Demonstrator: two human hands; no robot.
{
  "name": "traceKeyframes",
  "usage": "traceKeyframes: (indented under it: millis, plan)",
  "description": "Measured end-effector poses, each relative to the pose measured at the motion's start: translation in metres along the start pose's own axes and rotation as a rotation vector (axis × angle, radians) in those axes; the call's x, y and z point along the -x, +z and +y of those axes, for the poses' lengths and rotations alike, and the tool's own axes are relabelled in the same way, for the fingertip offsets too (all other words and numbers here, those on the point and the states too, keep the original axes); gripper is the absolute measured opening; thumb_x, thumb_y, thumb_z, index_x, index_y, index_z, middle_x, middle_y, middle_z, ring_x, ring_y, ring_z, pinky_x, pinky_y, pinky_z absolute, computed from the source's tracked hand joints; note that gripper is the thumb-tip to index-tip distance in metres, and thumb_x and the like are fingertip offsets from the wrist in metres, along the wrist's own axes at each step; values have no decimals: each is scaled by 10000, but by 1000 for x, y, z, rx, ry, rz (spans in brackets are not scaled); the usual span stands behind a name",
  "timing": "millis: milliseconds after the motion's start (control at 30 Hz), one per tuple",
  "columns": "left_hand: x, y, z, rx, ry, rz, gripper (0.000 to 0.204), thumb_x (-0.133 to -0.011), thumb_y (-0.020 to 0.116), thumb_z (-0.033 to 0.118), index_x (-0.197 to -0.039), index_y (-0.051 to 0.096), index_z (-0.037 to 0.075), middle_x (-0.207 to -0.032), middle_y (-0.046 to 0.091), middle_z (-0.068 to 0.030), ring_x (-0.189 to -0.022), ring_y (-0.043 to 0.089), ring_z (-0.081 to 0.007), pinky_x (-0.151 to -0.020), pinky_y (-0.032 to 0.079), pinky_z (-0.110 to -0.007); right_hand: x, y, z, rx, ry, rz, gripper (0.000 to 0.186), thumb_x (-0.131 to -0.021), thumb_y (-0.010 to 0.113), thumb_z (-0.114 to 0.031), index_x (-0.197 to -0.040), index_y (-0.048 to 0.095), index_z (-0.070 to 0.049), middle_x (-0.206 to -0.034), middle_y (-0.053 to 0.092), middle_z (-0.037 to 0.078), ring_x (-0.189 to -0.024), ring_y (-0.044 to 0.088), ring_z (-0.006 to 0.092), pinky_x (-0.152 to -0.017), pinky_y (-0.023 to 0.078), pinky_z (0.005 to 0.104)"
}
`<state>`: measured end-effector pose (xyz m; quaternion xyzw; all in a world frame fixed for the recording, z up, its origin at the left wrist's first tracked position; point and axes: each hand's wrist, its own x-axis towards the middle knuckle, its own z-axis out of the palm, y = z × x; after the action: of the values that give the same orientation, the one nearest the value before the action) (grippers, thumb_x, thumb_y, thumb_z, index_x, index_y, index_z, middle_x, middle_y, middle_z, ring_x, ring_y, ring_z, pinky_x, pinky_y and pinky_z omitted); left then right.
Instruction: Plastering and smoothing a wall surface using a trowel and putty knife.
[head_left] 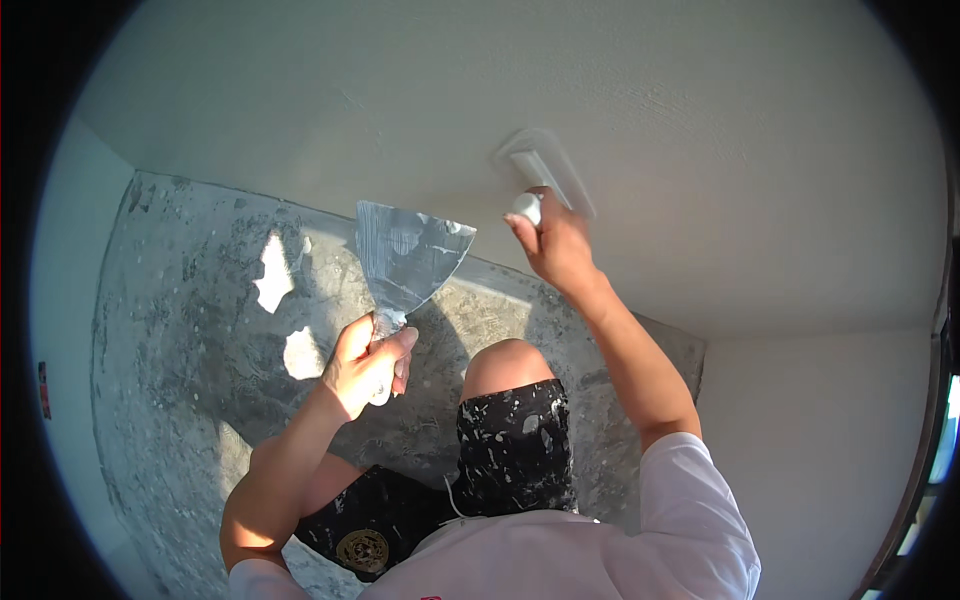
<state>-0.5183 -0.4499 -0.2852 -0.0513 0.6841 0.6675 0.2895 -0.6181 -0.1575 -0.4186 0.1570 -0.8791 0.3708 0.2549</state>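
My left hand (367, 367) is closed around the handle of a wide putty knife (408, 255), its flared metal blade pointing up and smeared with pale compound. My right hand (556, 245) grips the white handle of a plastering trowel (538, 165). The trowel's thin, pale, rounded blade lies against the wall (420, 110), which has a smooth coat with faint ridges to the upper right of the trowel. The putty knife is held apart from the wall, to the left of and below the trowel.
Below the wall lies a grey concrete floor (180, 330), stained and spotted, with bright sunlit patches. Side walls stand at left (65, 290) and right (800, 430). A dark-framed window (935, 450) shows at the far right. My bent knees, in paint-spattered black shorts (515, 440), are close beneath my hands.
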Motion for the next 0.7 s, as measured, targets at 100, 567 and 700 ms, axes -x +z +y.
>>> traceKeyframes:
  millis: [100, 567, 700]
  plan:
    - [-1, -15, -13, -123, -78, 81, 188, -959, 630, 191, -857, 535, 64, -626, 540, -14, -480, 538, -126, -443, 422, -276, 47, 4, 3, 116, 122, -162, 402, -909, 681, -346, -1134, 578, -30, -861, 669, 194, -755, 658, 403, -651, 522, 467]
    - [-19, -30, -30, -147, 74, 59, 174, -938, 659, 175, -860, 565, 52, -616, 559, -17, -453, 530, -119, -421, 413, -275, -74, -144, -100, -176, 146, 149, 356, -970, 630, -356, -1073, 582, -19, -652, 629, 114, -590, 655, 266, -568, 518, 370]
    - [-11, -33, -27, -199, 18, 10, 177, -935, 667, 188, -888, 572, 45, -618, 560, -16, -456, 533, -112, -418, 416, -269, -43, -146, -99, 309, 150, -72, 431, -887, 711, -397, -1098, 607, -35, -712, 661, 140, -719, 677, 338, -653, 533, 435]
